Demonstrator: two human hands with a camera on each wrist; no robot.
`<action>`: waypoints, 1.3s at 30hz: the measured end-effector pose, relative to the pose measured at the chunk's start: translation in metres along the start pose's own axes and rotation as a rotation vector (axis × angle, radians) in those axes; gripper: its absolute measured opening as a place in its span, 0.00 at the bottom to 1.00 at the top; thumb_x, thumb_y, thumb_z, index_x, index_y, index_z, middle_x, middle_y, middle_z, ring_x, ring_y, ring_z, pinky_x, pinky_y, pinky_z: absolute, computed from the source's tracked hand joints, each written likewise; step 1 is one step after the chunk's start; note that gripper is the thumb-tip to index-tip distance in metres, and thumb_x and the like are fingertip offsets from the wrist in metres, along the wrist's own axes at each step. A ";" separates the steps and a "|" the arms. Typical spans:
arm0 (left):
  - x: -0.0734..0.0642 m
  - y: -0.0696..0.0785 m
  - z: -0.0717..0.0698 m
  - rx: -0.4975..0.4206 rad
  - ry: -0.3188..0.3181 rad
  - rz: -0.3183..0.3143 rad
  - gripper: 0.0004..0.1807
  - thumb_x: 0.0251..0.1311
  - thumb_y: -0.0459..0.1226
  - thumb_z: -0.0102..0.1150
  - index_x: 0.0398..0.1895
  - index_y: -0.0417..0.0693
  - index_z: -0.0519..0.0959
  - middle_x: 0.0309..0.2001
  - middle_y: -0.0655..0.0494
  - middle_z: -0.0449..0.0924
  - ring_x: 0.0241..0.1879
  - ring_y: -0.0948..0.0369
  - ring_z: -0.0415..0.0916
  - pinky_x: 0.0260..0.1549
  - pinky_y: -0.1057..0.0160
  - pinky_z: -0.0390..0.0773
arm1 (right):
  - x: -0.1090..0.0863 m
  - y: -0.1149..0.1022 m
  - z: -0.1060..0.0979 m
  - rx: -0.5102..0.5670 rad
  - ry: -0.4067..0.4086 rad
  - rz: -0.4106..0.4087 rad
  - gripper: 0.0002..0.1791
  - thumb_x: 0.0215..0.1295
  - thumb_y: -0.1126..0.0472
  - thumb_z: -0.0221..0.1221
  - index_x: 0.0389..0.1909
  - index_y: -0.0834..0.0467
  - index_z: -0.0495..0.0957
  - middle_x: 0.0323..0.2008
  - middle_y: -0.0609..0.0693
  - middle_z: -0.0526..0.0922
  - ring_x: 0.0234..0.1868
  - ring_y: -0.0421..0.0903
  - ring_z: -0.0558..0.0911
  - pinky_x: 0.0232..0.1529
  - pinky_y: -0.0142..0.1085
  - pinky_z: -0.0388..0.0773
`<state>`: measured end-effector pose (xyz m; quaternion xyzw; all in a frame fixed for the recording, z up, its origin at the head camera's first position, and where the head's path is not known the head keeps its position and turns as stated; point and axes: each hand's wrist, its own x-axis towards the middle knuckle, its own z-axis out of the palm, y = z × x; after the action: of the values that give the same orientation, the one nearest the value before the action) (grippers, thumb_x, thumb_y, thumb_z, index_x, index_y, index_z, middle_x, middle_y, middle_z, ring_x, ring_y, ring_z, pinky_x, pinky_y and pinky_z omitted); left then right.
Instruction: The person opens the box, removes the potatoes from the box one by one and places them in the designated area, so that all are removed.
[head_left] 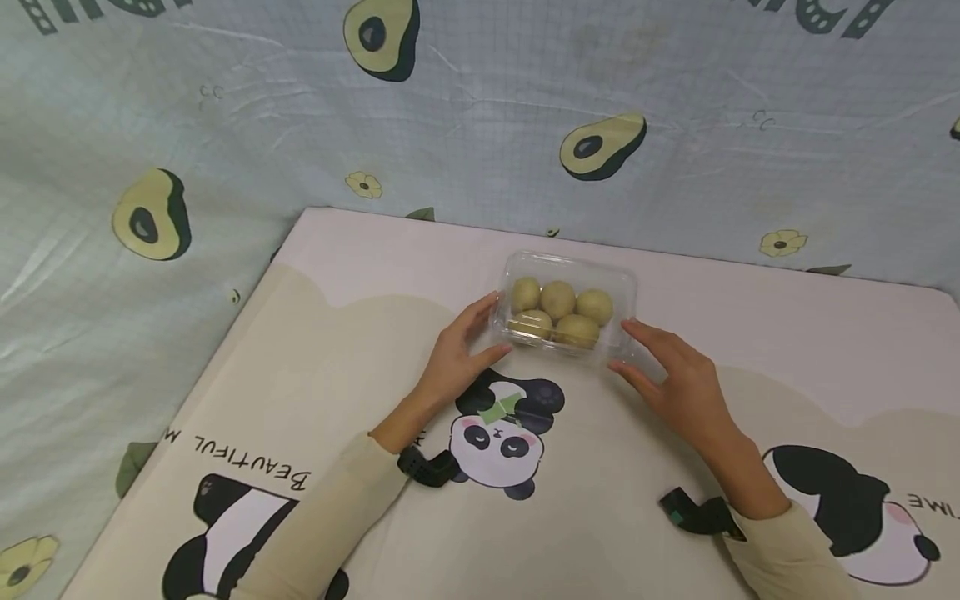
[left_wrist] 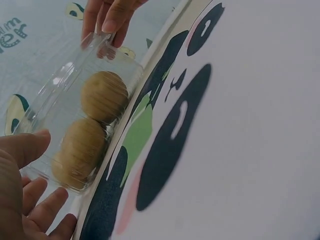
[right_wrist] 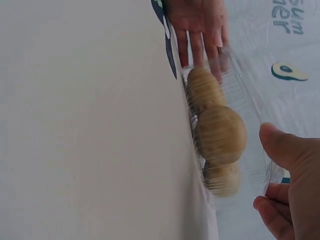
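Observation:
A clear plastic clamshell box (head_left: 626,287) sits near the table's far edge. Inside it lie several round, yellow-brown potatoes (head_left: 558,300), also showing through its ribbed wall in both wrist views. At the box's left end is my left hand (head_left: 457,354), thumb and fingers spread apart, fingertips right at the side wall. My right hand (head_left: 686,383) is at the near right corner, with a wide gap between thumb and index finger. In the right wrist view its thumb (right_wrist: 277,145) lies by the box's rim and its fingers (right_wrist: 275,212) lie lower at the end.
A pale table cover (head_left: 600,517) with printed pandas lies under the box. Behind the table and along its left hangs a cloth (head_left: 480,150) printed with avocados. Each wrist carries a black camera mount, such as the right one (head_left: 701,512).

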<state>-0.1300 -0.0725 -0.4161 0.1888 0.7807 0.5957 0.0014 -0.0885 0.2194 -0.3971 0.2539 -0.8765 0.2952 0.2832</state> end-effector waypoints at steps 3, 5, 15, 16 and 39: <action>0.001 0.000 0.000 -0.041 0.001 -0.027 0.38 0.57 0.29 0.65 0.70 0.37 0.60 0.69 0.43 0.61 0.66 0.48 0.62 0.64 0.56 0.63 | 0.000 0.001 0.003 0.008 0.031 -0.003 0.35 0.62 0.35 0.53 0.53 0.62 0.79 0.47 0.58 0.82 0.47 0.57 0.81 0.58 0.23 0.67; 0.002 0.000 0.001 -0.051 -0.005 -0.048 0.39 0.57 0.28 0.65 0.70 0.36 0.58 0.69 0.40 0.60 0.65 0.45 0.63 0.64 0.53 0.64 | -0.001 0.003 0.005 0.012 0.059 -0.007 0.34 0.61 0.36 0.55 0.52 0.62 0.80 0.47 0.58 0.82 0.47 0.56 0.81 0.58 0.22 0.66; 0.005 -0.003 0.001 0.022 -0.008 -0.082 0.41 0.57 0.37 0.67 0.73 0.47 0.58 0.70 0.50 0.60 0.64 0.51 0.65 0.62 0.58 0.66 | -0.005 0.007 0.011 0.074 0.110 0.043 0.35 0.57 0.37 0.61 0.54 0.62 0.79 0.47 0.59 0.81 0.44 0.56 0.80 0.53 0.18 0.64; 0.005 -0.004 0.001 0.021 -0.006 -0.080 0.41 0.57 0.37 0.67 0.73 0.47 0.59 0.70 0.50 0.60 0.64 0.51 0.65 0.62 0.58 0.66 | -0.004 0.006 0.011 0.075 0.107 0.052 0.35 0.57 0.37 0.60 0.54 0.61 0.79 0.47 0.59 0.81 0.45 0.56 0.80 0.53 0.18 0.64; 0.006 -0.003 -0.001 0.034 0.003 -0.061 0.41 0.57 0.37 0.67 0.73 0.47 0.59 0.70 0.50 0.60 0.63 0.51 0.67 0.61 0.59 0.68 | 0.011 0.006 0.008 -0.109 -0.020 -0.022 0.44 0.60 0.27 0.48 0.56 0.63 0.77 0.55 0.64 0.76 0.55 0.62 0.75 0.46 0.60 0.76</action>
<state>-0.1363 -0.0722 -0.4173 0.1641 0.7961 0.5823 0.0152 -0.1026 0.2148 -0.3977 0.2508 -0.8910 0.2414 0.2913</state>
